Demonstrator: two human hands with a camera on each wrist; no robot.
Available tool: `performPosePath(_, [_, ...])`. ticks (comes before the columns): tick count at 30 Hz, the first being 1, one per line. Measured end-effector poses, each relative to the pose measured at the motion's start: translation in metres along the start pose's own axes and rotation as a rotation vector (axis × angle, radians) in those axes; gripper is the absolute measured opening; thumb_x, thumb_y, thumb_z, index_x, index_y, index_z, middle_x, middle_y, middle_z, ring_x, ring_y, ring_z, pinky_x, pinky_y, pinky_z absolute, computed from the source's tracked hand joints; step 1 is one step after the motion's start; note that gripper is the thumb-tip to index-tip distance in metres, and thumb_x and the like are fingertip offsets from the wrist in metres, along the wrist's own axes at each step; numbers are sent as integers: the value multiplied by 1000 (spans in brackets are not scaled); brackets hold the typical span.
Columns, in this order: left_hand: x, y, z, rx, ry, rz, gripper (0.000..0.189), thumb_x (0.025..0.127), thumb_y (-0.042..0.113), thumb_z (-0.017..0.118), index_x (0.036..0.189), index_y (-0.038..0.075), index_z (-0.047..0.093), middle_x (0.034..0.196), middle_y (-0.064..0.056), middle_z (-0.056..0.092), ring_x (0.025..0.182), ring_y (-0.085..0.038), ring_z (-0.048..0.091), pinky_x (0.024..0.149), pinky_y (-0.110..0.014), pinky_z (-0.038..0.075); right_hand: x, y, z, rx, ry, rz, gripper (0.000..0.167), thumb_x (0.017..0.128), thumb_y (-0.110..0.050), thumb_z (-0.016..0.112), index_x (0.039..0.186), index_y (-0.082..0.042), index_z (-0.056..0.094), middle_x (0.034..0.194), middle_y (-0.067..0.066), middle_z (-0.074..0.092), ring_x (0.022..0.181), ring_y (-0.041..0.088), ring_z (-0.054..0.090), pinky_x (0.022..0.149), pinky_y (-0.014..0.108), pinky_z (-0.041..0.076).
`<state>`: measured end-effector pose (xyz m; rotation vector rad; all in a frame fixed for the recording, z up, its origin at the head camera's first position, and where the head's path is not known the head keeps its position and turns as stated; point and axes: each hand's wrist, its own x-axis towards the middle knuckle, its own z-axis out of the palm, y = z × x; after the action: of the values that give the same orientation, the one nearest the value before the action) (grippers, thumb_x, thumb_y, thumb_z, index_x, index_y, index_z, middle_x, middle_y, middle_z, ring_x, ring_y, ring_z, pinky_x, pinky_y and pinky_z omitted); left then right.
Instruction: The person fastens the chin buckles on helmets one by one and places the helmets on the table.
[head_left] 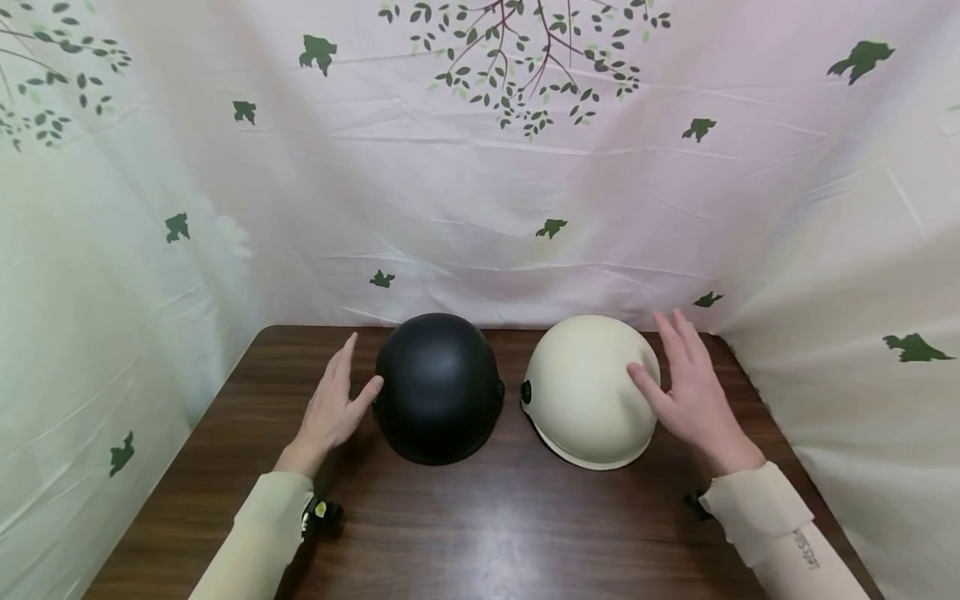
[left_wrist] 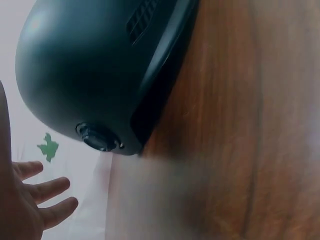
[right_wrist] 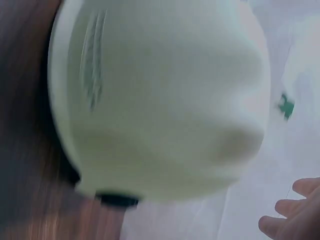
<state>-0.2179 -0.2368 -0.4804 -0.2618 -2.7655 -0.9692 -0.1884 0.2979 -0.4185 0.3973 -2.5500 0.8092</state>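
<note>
Two helmets sit dome up, side by side on a brown wooden table (head_left: 465, 533). The black helmet (head_left: 437, 387) is on the left and has a round knob (left_wrist: 97, 137) on its side. On the right is the cream helmet (head_left: 588, 387), with a black knob (head_left: 527, 392) at its left edge. My left hand (head_left: 333, 408) is beside the black helmet's left side, fingers straight and thumb at its edge in the head view. The right hand (head_left: 693, 400) is at the cream helmet's right side, fingers spread, its thumb overlapping the dome in the head view. Neither hand grips anything.
A pale cloth (head_left: 465, 183) with printed leaves and green bird shapes hangs behind the table and along both sides. Dark wrist devices (head_left: 322, 512) show at the cuffs. The helmets stand near the table's back edge, with a narrow gap between them.
</note>
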Motion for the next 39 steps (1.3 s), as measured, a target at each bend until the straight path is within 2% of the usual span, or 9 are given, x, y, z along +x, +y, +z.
performPosePath(3, [-5, 4, 5, -32, -32, -12, 97, 106, 56, 62, 178, 27, 3, 182, -22, 18, 162, -50, 33, 122, -77, 37, 2, -13, 13, -17, 46, -107, 81, 105, -47, 69, 172, -14, 35, 178, 30, 25, 163, 57, 24, 122, 82, 29])
performPosePath(8, [-9, 3, 14, -81, -110, -58, 110, 102, 61, 67, 176, 32, -8, 184, -21, 8, 164, -52, 29, 122, -77, 36, 6, -36, 38, -30, 100, -287, 86, 107, -72, 48, 166, -10, 45, 171, 33, 35, 157, 58, 36, 120, 77, 38])
performPosePath(11, [-3, -2, 20, -126, -137, -78, 116, 99, 60, 72, 176, 32, -11, 184, -21, 6, 166, -51, 23, 125, -77, 32, 12, -52, 55, 1, 100, -351, 85, 107, -71, 47, 164, -9, 47, 168, 34, 39, 154, 56, 41, 117, 77, 41])
performPosePath(13, [2, -6, 24, -148, -153, -76, 120, 97, 59, 75, 176, 31, -11, 184, -22, 6, 167, -50, 19, 125, -78, 30, 15, -63, 68, 27, 59, -365, 81, 108, -67, 50, 166, -11, 46, 170, 33, 38, 156, 54, 41, 118, 76, 42])
performPosePath(15, [7, -10, 28, -175, -168, -72, 123, 95, 58, 78, 176, 31, -11, 183, -23, 8, 168, -50, 18, 125, -79, 29, 19, -73, 81, 56, -14, -355, 78, 108, -61, 57, 169, -14, 42, 173, 30, 34, 159, 51, 38, 119, 73, 43])
performPosePath(19, [18, -18, 35, -193, -196, -68, 127, 92, 57, 81, 175, 32, -11, 180, -25, 21, 164, -50, 29, 122, -81, 33, 28, -89, 106, 114, -196, -258, 84, 105, -47, 72, 174, -27, 29, 181, 21, 21, 165, 46, 31, 123, 69, 42])
performPosePath(22, [27, -23, 37, -197, -207, -65, 129, 91, 55, 84, 176, 32, -10, 176, -26, 31, 161, -50, 36, 119, -81, 35, 36, -95, 123, 142, -268, -191, 88, 104, -45, 74, 175, -30, 25, 183, 19, 18, 165, 47, 30, 124, 70, 40])
performPosePath(32, [48, -32, 40, -264, -263, -21, 131, 88, 47, 88, 176, 31, -9, 178, -27, 24, 161, -51, 33, 118, -83, 34, 54, -100, 167, 208, -396, -74, 90, 105, -52, 70, 176, -36, 18, 184, 19, 11, 167, 48, 26, 125, 69, 39])
performPosePath(39, [61, -35, 38, -256, -284, -21, 133, 87, 46, 90, 176, 27, -7, 174, -31, 31, 158, -57, 36, 117, -85, 34, 64, -102, 183, 242, -435, -23, 92, 105, -48, 72, 176, -37, 15, 184, 19, 10, 161, 49, 39, 123, 67, 43])
